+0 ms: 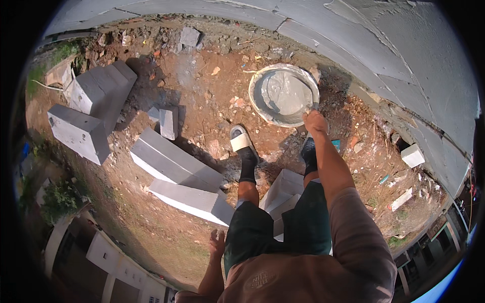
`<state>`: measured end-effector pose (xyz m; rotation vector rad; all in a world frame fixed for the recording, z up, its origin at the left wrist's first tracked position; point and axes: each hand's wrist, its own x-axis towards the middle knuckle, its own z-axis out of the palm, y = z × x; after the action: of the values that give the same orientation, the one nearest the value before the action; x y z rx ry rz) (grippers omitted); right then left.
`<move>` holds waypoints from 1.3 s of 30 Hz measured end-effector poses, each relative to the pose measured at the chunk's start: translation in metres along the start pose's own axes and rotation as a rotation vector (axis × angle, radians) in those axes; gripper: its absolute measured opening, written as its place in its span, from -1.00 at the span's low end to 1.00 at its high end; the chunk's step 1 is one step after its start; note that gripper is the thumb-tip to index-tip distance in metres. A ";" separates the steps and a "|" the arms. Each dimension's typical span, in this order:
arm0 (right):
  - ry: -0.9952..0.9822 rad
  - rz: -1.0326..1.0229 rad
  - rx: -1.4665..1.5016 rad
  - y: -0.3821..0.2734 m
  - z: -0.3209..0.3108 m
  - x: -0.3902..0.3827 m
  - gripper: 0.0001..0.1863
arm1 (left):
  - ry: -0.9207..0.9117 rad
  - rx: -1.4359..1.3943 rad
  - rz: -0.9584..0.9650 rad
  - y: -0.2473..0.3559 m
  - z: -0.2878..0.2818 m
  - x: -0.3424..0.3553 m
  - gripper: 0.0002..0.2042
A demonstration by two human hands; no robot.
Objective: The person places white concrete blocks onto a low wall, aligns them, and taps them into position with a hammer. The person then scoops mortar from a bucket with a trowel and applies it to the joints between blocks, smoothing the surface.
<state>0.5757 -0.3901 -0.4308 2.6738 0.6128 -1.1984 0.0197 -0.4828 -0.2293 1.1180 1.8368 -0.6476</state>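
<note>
Right of centre, the right hand (315, 122) meets a tub (268, 117) of grey mortar (290, 91), grip impossible to tell; staying low should limit spills. Lower centre, the left hand (217, 243) hangs loosely spread.

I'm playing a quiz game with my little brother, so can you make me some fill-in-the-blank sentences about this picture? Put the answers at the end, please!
1. The hand at the rim of the round tub is the person's ____ one.
2. The wet mix inside the tub is ____ in colour.
3. The other hand is beside the dark green ____ covering the person's thighs.

Missing words: right; grey; shorts.
</note>
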 end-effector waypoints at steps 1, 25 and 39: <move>-0.028 -0.002 0.020 -0.016 0.016 0.012 -0.45 | 0.046 -0.013 -0.017 -0.019 -0.003 0.000 -0.48; 0.152 -0.374 1.198 0.040 -0.298 -0.316 -0.63 | 0.197 -0.020 0.544 0.064 -0.076 0.006 -0.61; 0.877 -0.393 0.285 0.006 -0.315 -0.292 -0.46 | 0.251 -0.068 0.565 0.037 -0.107 0.007 -0.58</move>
<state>0.6185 -0.3920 -0.0032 3.3778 1.1861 -0.0639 0.0077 -0.3798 -0.1823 1.6371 1.6114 -0.1184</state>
